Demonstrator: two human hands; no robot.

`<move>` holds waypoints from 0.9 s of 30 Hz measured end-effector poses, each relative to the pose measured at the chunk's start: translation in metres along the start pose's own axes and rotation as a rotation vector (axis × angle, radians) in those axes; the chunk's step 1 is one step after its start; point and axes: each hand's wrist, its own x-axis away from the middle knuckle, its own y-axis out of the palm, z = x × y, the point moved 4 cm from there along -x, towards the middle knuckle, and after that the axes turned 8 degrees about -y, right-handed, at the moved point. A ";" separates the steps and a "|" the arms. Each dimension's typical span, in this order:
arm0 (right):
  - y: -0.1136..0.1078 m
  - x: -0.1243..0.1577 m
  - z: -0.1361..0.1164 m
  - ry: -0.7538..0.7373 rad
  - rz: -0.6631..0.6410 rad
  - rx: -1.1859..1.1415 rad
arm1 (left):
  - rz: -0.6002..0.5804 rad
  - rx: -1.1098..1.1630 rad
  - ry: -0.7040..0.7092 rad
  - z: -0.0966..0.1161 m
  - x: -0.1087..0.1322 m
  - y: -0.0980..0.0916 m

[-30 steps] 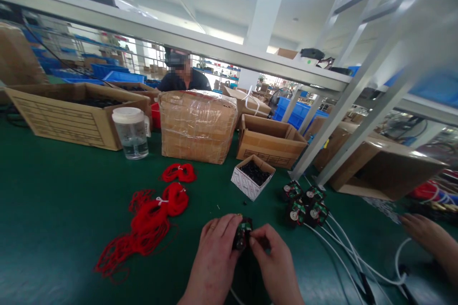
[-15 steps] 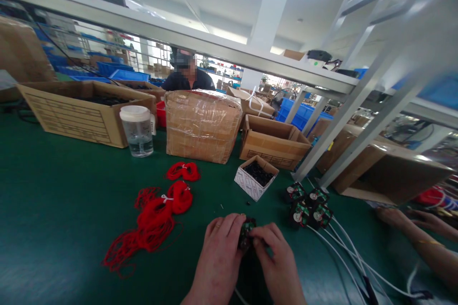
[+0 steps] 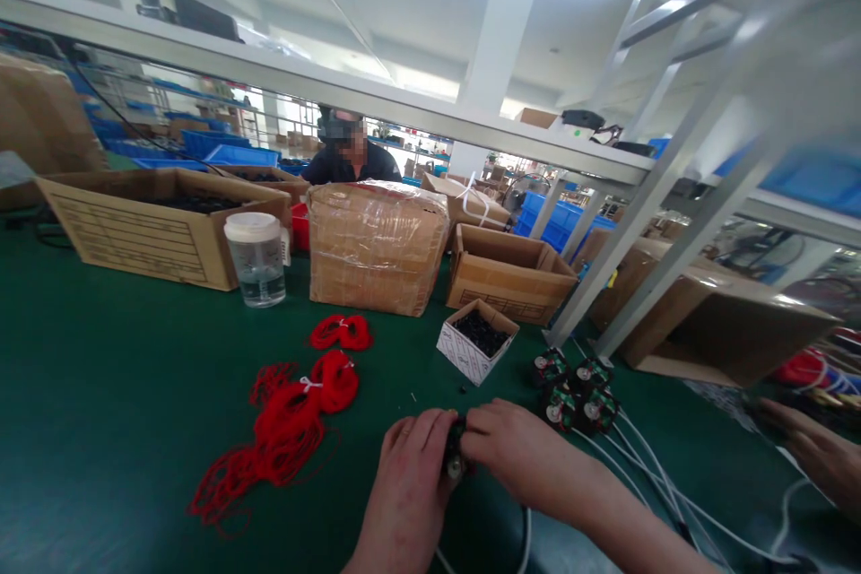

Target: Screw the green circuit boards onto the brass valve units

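Note:
A small dark device with a circuit board is held low in the middle of the view, over the green table. My left hand is closed round its left side. From the upper right, my right hand has its fingers pressed together on the device; part of it is hidden beneath them. A white cable hangs below my right wrist. Several similar assemblies with green boards and white cables lie to the right. Bundles of red cord rest on the left.
Behind my hands is a small white box of black parts. Cardboard boxes, a water jug and metal posts line the back. One person sits opposite; another person's hand is at the right edge.
My right hand has turned and shifted up, its forearm now slanting in from the lower right. The device has tilted between my hands. The other person's hand at the right has moved.

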 end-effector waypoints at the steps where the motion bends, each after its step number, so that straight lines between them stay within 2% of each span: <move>1: 0.001 0.000 0.001 0.020 0.015 -0.031 | 0.003 -0.002 0.000 0.000 0.000 0.000; 4: 0.013 0.006 0.001 0.181 0.162 -0.202 | 0.010 -0.001 -0.005 0.000 -0.001 0.000; 8: 0.049 0.019 -0.004 0.471 0.552 -0.482 | 0.001 0.002 -0.021 0.001 -0.001 -0.001; 11: 0.079 0.021 -0.015 0.645 0.848 -0.582 | 0.004 0.003 -0.027 0.002 0.001 -0.003; 15: 0.105 0.014 -0.028 0.875 1.102 -0.638 | 0.022 0.007 -0.018 0.001 0.003 -0.003; 21: 0.115 0.001 -0.040 1.136 1.329 -0.745 | 0.055 0.010 -0.016 0.000 0.003 0.001; 24: 0.114 -0.002 -0.040 1.152 1.350 -0.818 | 0.046 0.004 -0.007 -0.001 0.002 0.002; 27: 0.113 0.001 -0.033 1.080 1.297 -0.925 | 0.034 -0.025 -0.007 -0.008 -0.001 0.004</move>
